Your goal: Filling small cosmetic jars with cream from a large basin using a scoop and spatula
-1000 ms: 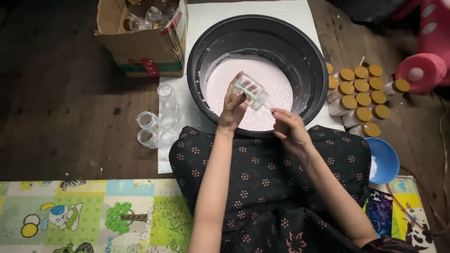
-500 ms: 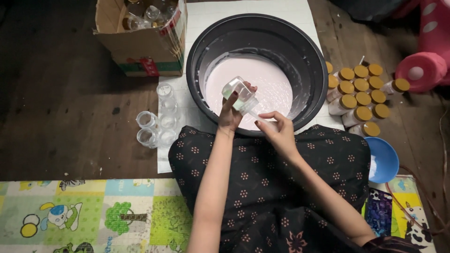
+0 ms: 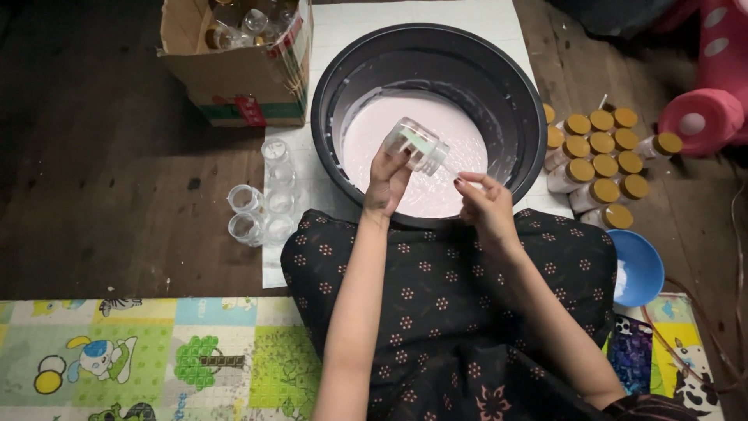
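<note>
My left hand (image 3: pixel 387 179) grips a small clear plastic bottle (image 3: pixel 417 144), tilted on its side above the pink liquid (image 3: pixel 374 129) in a wide black basin (image 3: pixel 327 117). My right hand (image 3: pixel 485 201) is just right of the bottle's mouth, with thumb and forefinger pinched together. Whether something small and clear sits between those fingers I cannot make out. Both hands hover over the basin's near side, above my lap in a dark flowered dress (image 3: pixel 436 312).
Several filled bottles with gold caps (image 3: pixel 600 168) stand right of the basin. Several empty clear bottles (image 3: pixel 265 203) lie to its left. A cardboard box (image 3: pixel 234 74) of bottles sits at the back left. A blue bowl (image 3: pixel 643 269) is at my right knee, and a colourful play mat (image 3: pixel 140 359) is near me.
My right hand came in from the right to the bottle's mouth and now sits just beside it. The left hand turned the bottle and lifted it slightly.
</note>
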